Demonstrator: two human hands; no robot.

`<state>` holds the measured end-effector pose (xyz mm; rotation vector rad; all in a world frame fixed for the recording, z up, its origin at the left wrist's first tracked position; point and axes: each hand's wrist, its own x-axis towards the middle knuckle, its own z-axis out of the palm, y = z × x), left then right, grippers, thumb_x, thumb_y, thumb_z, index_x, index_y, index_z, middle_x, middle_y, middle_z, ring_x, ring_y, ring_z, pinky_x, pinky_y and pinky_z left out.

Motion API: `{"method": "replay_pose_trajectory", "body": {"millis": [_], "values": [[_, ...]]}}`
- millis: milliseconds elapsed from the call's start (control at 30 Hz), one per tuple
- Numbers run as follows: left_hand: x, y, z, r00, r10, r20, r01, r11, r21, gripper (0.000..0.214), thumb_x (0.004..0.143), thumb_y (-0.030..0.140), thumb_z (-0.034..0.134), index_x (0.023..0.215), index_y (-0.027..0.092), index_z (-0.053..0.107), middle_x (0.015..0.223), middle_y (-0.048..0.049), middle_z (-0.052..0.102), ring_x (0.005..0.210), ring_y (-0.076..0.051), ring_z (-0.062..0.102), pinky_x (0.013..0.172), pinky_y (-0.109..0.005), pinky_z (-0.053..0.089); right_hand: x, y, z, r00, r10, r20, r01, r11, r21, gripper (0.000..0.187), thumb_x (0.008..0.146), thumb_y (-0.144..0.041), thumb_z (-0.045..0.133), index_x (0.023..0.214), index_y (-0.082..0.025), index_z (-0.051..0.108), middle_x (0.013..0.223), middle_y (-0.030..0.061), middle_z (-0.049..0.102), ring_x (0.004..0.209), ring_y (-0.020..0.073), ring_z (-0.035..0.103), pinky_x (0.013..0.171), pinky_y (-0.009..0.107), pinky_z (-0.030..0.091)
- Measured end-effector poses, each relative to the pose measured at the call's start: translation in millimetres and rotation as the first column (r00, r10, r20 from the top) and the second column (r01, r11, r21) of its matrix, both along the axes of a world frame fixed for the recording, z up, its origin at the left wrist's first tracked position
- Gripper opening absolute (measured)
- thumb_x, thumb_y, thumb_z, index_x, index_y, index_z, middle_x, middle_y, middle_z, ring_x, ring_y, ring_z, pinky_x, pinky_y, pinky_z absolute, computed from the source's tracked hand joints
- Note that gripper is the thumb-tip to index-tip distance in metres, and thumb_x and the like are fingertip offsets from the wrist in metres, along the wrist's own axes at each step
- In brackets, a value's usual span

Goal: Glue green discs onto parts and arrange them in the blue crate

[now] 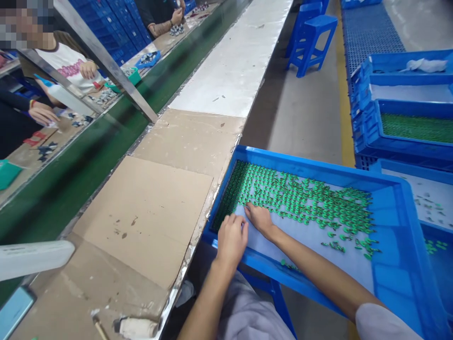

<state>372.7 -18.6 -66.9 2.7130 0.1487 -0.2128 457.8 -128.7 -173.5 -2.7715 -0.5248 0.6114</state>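
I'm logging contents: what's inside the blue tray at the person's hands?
Small green pieces lie on a pale sheet. The left hand, right hand and right forearm cover parts of it; what's beneath the sheet is hidden.

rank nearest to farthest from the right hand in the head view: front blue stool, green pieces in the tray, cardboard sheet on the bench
1. Green pieces, just beyond the right hand
2. Cardboard sheet, to its left
3. Front blue stool, far ahead

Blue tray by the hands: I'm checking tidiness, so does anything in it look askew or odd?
Yes: in the tray, green pieces form tight rows at the left, but some toward the right lie scattered, out of line.
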Motion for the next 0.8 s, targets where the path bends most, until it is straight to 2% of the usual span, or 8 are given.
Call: {"method": "replay_pose_trajectory", "body": {"millis": [67, 167, 267, 467, 667, 800], "values": [[-41.8, -5.2, 7.7, 0.998, -0.002, 0.062, 0.01, 0.993, -0.12, 0.017, 0.098, 0.024, 0.051, 0.088, 0.022, 0.064, 0.089, -0.0056, 0.068, 0.09, -0.022, 0.062, 0.082, -0.033, 0.048, -4.3, -0.2, -3.0, 0.999, 0.035, -0.003, -0.035, 0.998, 0.059, 0.034, 0.105, -0.033, 0.037, 0.126, -0.021, 0.06, 0.109, 0.0111, 0.076, 0.096, 0.0233, 0.073, 0.078, 0.029, 0.049], [-99.8, -7.9, 11.2, 0.995, 0.035, 0.091, -0.01, 0.964, -0.264, 0.017, 0.098, 0.024, 0.05, 0.087, 0.024, 0.063, 0.082, -0.0042, 0.068, 0.081, -0.02, 0.063, 0.072, -0.031, 0.048, -10.2, 2.6, -6.3, 0.996, 0.091, -0.018, -0.087, 0.985, 0.147, 0.032, 0.102, -0.028, 0.041, 0.126, -0.02, 0.062, 0.119, 0.0093, 0.073, 0.104, 0.022, 0.07, 0.081, 0.027, 0.048], [-141.2, -5.6, 11.3, 0.993, 0.09, 0.079, -0.058, 0.939, -0.34, 0.016, 0.096, 0.021, 0.051, 0.085, 0.024, 0.062, 0.079, -0.0035, 0.068, 0.075, -0.019, 0.064, 0.065, -0.029, 0.048, -13.7, 8.0, -6.4, 0.996, 0.087, -0.019, -0.082, 0.982, 0.168, 0.031, 0.101, -0.026, 0.042, 0.122, -0.02, 0.064, 0.122, 0.008, 0.072, 0.106, 0.0212, 0.069, 0.081, 0.027, 0.048], [-182.3, 5.6, 22.0, 0.979, 0.195, 0.061, -0.157, 0.909, -0.386, 0.02, 0.096, 0.024, 0.05, 0.08, 0.023, 0.062, 0.073, -0.0026, 0.067, 0.068, -0.016, 0.064, 0.06, -0.027, 0.048, -18.0, 15.5, -6.9, 0.993, 0.11, 0.034, -0.114, 0.981, 0.156, 0.033, 0.102, -0.027, 0.04, 0.119, -0.021, 0.068, 0.119, 0.0071, 0.073, 0.104, 0.0218, 0.069, 0.082, 0.029, 0.05], [-213.1, 12.4, 32.2, 0.967, 0.23, 0.108, -0.162, 0.886, -0.434, 0.021, 0.098, 0.025, 0.05, 0.081, 0.022, 0.062, 0.074, -0.0029, 0.067, 0.07, -0.015, 0.064, 0.062, -0.025, 0.048, -18.8, 13.1, -16.9, 0.987, 0.129, 0.099, -0.145, 0.974, 0.174, 0.039, 0.099, -0.027, 0.038, 0.125, -0.017, 0.065, 0.115, 0.0109, 0.074, 0.105, 0.0232, 0.07, 0.087, 0.031, 0.051], [-242.5, 11.2, 39.3, 0.955, 0.231, 0.188, -0.122, 0.878, -0.462, 0.015, 0.096, 0.022, 0.052, 0.087, 0.022, 0.064, 0.075, -0.0029, 0.068, 0.071, -0.015, 0.064, 0.064, -0.024, 0.048, -19.9, 1.2, -29.6, 0.979, 0.154, 0.131, -0.182, 0.955, 0.233, 0.04, 0.096, -0.032, 0.038, 0.117, -0.014, 0.067, 0.106, 0.0142, 0.075, 0.098, 0.0263, 0.071, 0.085, 0.035, 0.051]]}}
